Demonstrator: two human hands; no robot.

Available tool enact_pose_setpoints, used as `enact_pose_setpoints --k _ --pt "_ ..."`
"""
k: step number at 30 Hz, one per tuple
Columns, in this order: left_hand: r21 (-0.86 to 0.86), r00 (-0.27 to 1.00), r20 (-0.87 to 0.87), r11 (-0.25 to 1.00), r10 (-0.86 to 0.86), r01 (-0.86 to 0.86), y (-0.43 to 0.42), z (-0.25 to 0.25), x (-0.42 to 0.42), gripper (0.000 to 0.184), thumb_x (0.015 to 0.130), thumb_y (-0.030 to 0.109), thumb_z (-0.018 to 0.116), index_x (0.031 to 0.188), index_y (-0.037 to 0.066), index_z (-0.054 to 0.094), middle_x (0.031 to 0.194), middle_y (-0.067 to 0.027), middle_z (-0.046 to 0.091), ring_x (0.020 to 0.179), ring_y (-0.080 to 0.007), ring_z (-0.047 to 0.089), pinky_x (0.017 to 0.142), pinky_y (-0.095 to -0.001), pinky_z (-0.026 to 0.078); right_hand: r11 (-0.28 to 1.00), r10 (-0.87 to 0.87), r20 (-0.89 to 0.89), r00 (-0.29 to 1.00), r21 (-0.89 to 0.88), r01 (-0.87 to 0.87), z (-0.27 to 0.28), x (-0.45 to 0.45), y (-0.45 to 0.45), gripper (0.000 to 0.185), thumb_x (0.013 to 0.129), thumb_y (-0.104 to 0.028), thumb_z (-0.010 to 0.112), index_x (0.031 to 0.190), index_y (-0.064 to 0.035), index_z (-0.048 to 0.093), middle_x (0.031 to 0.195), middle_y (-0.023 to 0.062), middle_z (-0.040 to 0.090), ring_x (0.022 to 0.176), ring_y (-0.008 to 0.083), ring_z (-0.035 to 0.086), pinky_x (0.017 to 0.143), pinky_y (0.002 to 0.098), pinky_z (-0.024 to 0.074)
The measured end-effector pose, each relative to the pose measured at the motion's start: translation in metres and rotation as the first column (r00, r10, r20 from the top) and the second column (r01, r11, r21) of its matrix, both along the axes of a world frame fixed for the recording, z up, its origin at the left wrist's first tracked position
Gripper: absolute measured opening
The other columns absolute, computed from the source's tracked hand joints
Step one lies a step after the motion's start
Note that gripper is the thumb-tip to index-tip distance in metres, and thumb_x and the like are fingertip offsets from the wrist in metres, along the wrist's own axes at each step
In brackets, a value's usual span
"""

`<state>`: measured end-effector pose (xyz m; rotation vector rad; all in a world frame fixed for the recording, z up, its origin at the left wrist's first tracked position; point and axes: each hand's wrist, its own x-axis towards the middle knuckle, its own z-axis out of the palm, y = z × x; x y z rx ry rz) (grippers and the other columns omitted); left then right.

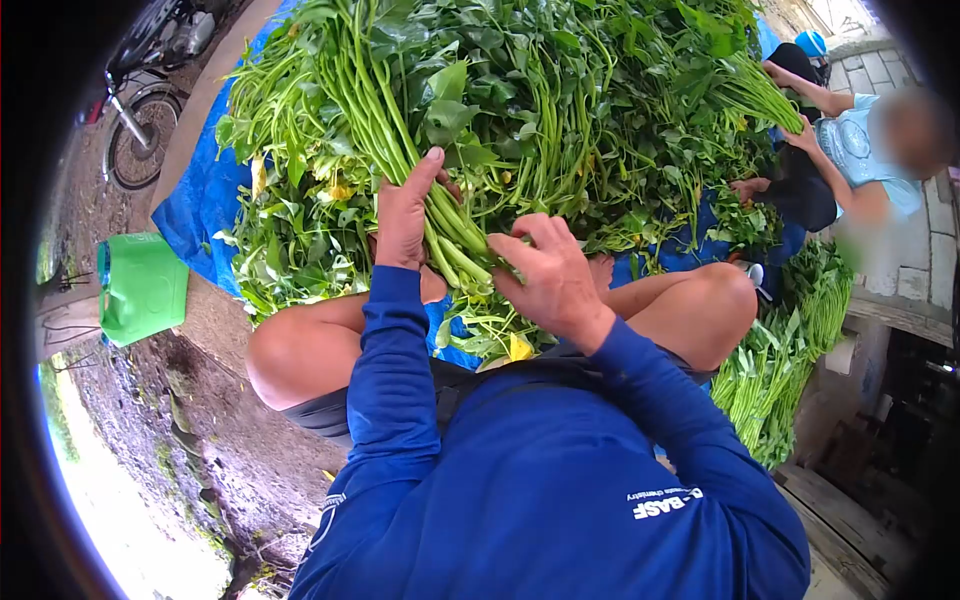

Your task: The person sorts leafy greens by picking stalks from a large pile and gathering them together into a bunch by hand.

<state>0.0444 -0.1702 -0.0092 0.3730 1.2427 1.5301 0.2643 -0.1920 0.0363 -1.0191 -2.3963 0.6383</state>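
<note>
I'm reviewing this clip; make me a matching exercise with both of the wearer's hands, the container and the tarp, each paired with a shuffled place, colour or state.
1. Left hand
2. Right hand
3. Container
4. Tarp

A. Green, toward the picture's left edge, below the motorcycle wheel
B. Fingers at the lower end of the bunch of stems
C. Blue, spread under the leafy pile
D. Closed around the bunch of stems

Pairs: 1-D, 2-B, 3-A, 4-C
</note>
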Motion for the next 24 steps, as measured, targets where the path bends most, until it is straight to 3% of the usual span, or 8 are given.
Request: enact_pose_setpoints --k 4,7,12,15,16,19,22,24 --pt "-0.013 0.998 -0.032 0.999 0.046 -0.047 -0.005 -0.004 0.0 0.03 0.094 0.028 0.082 0.107 0.008 0.065 0.083 -0.0043 0.068 0.066 -0.0179 0.071 0.057 -0.0318 0.06 0.965 -0.059 -0.065 0.996 0.251 0.074 0.003 0.0 0.001 0.028 0.08 -0.005 0.078 0.107 -0.0022 0.073 0.118 0.0154 0.067 0.103 0.0349 0.065 0.086 0.0426 0.0535" --pt "-0.021 0.989 -0.013 0.988 0.15 -0.151 -0.004 -0.007 0.005 0.029 0.092 0.024 0.085 0.103 0.006 0.065 0.08 -0.0046 0.068 0.063 -0.0171 0.07 0.055 -0.032 0.06 0.978 -0.106 -0.126 0.986 0.167 0.126 0.014 -0.002 -0.001 0.022 0.084 -0.009 0.074 0.106 -0.0065 0.071 0.104 0.0106 0.067 0.093 0.0322 0.065 0.077 0.0424 0.0517" --pt "0.035 0.984 -0.045 0.985 0.17 -0.168 -0.001 -0.014 0.0 0.031 0.09 0.018 0.084 0.109 0.004 0.063 0.085 -0.0057 0.068 0.065 -0.0182 0.07 0.059 -0.0322 0.059 0.831 -0.228 -0.113 0.967 -0.54 0.133 0.01 -0.006 -0.005 0.022 0.094 -0.015 0.064 0.101 0.0034 0.072 0.089 0.0214 0.073 0.074 0.0348 0.07 0.069 0.042 0.0531" --pt "0.047 0.983 -0.102 0.987 0.156 -0.151 -0.003 -0.014 0.0 0.032 0.09 0.017 0.084 0.111 0.003 0.063 0.086 -0.0062 0.069 0.066 -0.0181 0.07 0.059 -0.0321 0.059 0.679 0.143 0.285 0.948 -0.725 0.116 0.003 -0.01 0.016 0.028 0.094 -0.023 0.062 0.1 0.0012 0.075 0.092 0.0215 0.074 0.078 0.0377 0.071 0.072 0.043 0.0556" --pt "0.056 0.976 -0.136 0.985 0.168 -0.162 -0.001 -0.018 -0.004 0.032 0.09 0.017 0.083 0.11 0.002 0.064 0.085 -0.0067 0.069 0.065 -0.0182 0.07 0.059 -0.0321 0.059 0.741 0.668 0.339 0.662 -0.385 -0.55 -0.056 0.0 0.016 0.034 0.093 -0.029 0.061 0.102 0.0002 0.075 0.095 0.0239 0.075 0.085 0.0403 0.073 0.079 0.0473 0.0579" --pt "0.028 0.983 -0.153 0.995 0.102 -0.099 0.0 0.001 -0.017 0.027 0.092 0.025 0.081 0.097 0.001 0.069 0.077 -0.0099 0.071 0.066 -0.0178 0.072 0.059 -0.0321 0.06 0.618 0.513 0.273 0.814 -0.775 -0.129 -0.061 0.012 -0.015 0.034 0.092 -0.031 0.062 0.103 -0.0017 0.076 0.097 0.0246 0.075 0.091 0.0404 0.074 0.086 0.0506 0.0585" --pt "-0.009 0.988 -0.133 0.996 0.082 -0.084 -0.004 0.01 -0.026 0.027 0.092 0.025 0.081 0.096 0.001 0.07 0.076 -0.011 0.071 0.065 -0.018 0.072 0.059 -0.0318 0.06 0.893 0.268 0.399 0.877 -0.444 -0.071 -0.028 0.031 -0.01 0.029 0.089 -0.029 0.068 0.095 -0.0022 0.077 0.092 0.0231 0.074 0.087 0.0407 0.073 0.084 0.0518 0.058" --pt "-0.028 0.993 -0.09 0.996 0.078 -0.081 -0.008 0.012 -0.024 0.027 0.089 0.017 0.082 0.103 0.0 0.066 0.081 -0.008 0.069 0.064 -0.0181 0.07 0.058 -0.0329 0.059 0.843 0.073 -0.026 0.997 -0.533 -0.076 0.022 0.015 0.02 0.011 0.092 -0.009 0.065 0.095 -0.003 0.074 0.091 0.0148 0.072 0.089 0.0378 0.073 0.077 0.0456 0.0585"
